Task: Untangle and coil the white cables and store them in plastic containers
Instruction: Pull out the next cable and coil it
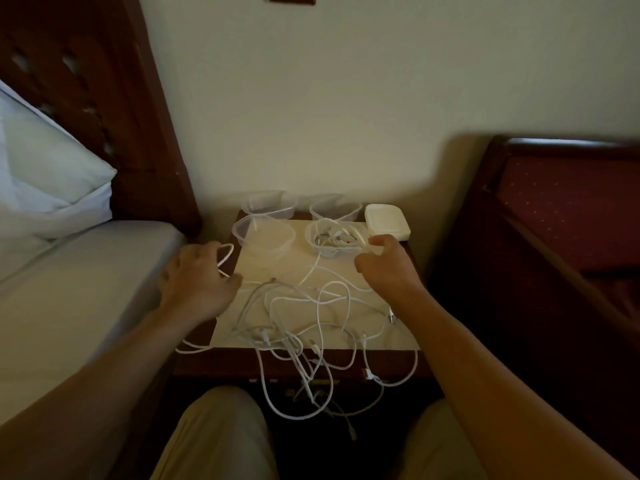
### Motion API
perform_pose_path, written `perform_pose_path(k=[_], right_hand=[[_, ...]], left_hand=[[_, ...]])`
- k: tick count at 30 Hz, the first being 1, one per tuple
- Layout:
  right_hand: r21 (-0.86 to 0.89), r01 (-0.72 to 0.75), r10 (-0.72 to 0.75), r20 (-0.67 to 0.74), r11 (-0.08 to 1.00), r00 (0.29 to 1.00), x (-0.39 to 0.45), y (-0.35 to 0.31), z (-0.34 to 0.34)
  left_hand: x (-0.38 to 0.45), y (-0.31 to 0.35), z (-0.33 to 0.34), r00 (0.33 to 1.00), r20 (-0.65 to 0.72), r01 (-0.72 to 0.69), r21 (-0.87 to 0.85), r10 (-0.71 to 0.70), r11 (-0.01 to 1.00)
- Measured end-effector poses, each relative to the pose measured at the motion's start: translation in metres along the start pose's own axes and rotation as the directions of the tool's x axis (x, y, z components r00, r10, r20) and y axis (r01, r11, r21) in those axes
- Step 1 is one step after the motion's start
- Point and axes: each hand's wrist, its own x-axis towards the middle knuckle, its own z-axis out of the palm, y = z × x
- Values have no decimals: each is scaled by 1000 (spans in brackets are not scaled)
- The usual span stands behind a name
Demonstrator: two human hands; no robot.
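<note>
A tangle of white cables [304,317] lies on the pale top of a small nightstand [266,268] and hangs over its front edge. Several clear plastic containers stand at the back: an empty one [263,233] at front left, two more [270,202] [334,206] behind. A fourth container [329,239] holds coiled cable. My right hand [384,265] rests at that container's right rim, fingers closed on a strand of cable. My left hand [197,275] is at the table's left edge, gripping a loop of white cable [225,254].
A stack of white lids [386,221] sits at the back right corner. A bed with a pillow [45,178] and dark wooden headboard [104,98] is on the left. A dark wooden chair with red upholstery [568,209] is on the right. My knees are below the nightstand.
</note>
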Motion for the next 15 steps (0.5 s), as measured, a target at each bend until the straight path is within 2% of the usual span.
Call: perform_pose_path(k=[1,2,4,6,7,9,12,13,15], right_hand=[[21,-1,0,48,1000,999,-8,-3,-3],[26,4,-7,96,1000,995,-16,-6,-5],[12,50,-51,182,999,982,-30,-4,-6],[-1,106,-103,243,994,965,-45,2,-6],[-12,145,-137,266,989,954,-52,7,-5],[36,226,-226,300,973,927,-65,16,-4],[215,248,-307,313,945,898,-81,27,-8],[202,245,-299,307,948,904,-84,30,-11],[-29,295,-276,283,955,919,-93,33,-19]], left_hand=[[-7,5,5,999,-30,-36,46,38,998],[-17,13,6,992,-77,-97,17,98,995],[-39,32,3,948,-207,-270,-134,240,953],[-63,48,3,884,-319,-436,-305,341,847],[-74,54,4,852,-347,-504,-346,391,791],[-94,63,9,791,-318,-604,-274,522,749],[-110,66,18,813,-200,-580,-211,547,786],[-114,65,19,831,-195,-555,-233,521,798],[-120,61,20,836,-213,-547,-243,506,801]])
